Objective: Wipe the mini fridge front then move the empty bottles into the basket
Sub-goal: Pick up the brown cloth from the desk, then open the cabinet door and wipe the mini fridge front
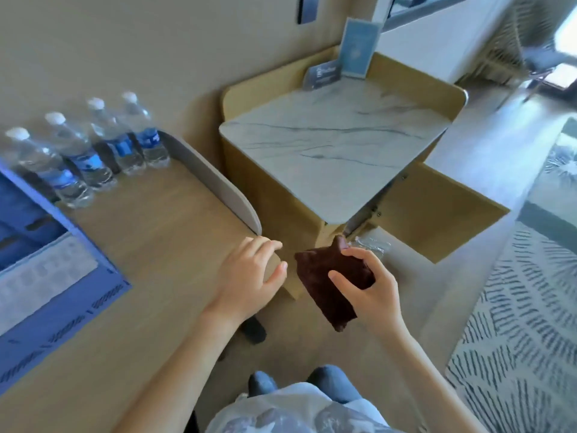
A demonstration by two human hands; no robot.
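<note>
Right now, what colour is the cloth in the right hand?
Dark brown cloth, held in the right hand; head view.

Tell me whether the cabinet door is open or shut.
Open: the cabinet door swings outward to the right of the marble top, hinges visible.

Print on the bottle labels (pixel 121 147) and the cards (pixel 356 48) is too blurred to read.

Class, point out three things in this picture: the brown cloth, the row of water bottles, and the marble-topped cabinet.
brown cloth (pixel 324 276): head view, middle of the folded cloth.
water bottles (pixel 121 145): head view, blue label of the third bottle.
marble-topped cabinet (pixel 337 142): head view, centre of the marble top.
</note>
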